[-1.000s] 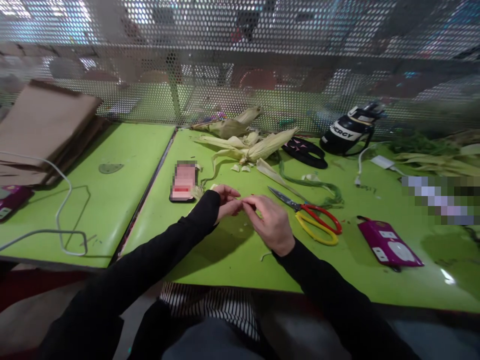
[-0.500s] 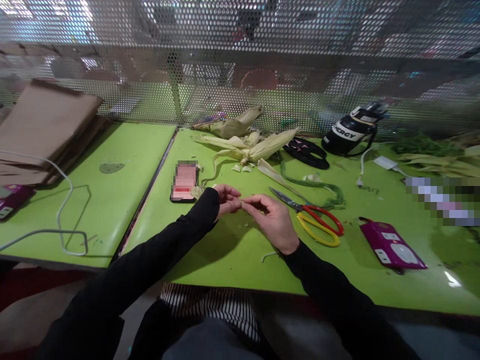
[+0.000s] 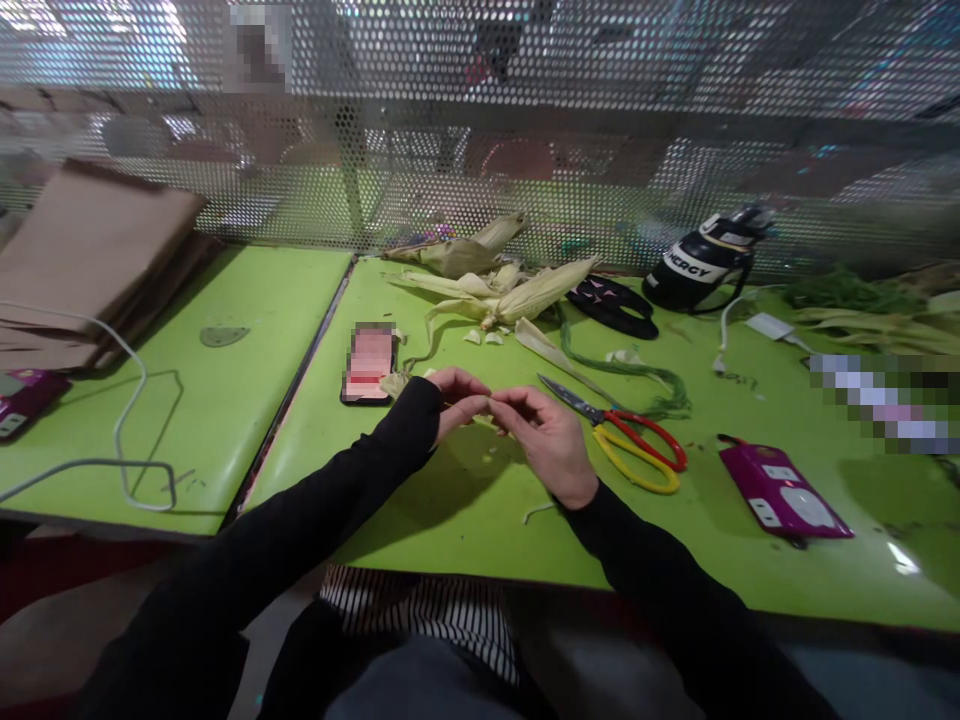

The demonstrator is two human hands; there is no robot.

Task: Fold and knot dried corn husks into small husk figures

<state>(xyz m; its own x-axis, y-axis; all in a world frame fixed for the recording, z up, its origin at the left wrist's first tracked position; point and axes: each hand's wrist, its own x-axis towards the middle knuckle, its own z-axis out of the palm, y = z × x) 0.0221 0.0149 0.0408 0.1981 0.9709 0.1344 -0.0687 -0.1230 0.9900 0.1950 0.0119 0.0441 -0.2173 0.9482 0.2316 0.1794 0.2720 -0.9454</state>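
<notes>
My left hand (image 3: 459,402) and my right hand (image 3: 546,438) meet fingertip to fingertip above the green table (image 3: 450,540). Both are pinched closed; whatever lies between the fingers is too small to make out. Scissors (image 3: 611,430) with one red and one yellow handle lie just right of my right hand, blades pointing away to the left. Beyond my hands are dried corn husks (image 3: 525,293) and a few small pale pieces (image 3: 493,338). A phone (image 3: 369,362) with a blurred screen lies left of my left hand, a bit of husk (image 3: 394,383) at its corner.
A purple power strip (image 3: 784,490) lies at the right, a dark bottle (image 3: 701,258) behind it. Green string (image 3: 664,390) and a black round piece (image 3: 613,305) lie beyond the scissors. Brown paper bags (image 3: 90,260) and a cable (image 3: 139,420) are at the left. Perforated metal (image 3: 450,120) closes the back.
My fingertips have shifted slightly to the right and my left thumb has moved up against my right fingers. The things on the table stay where they were.
</notes>
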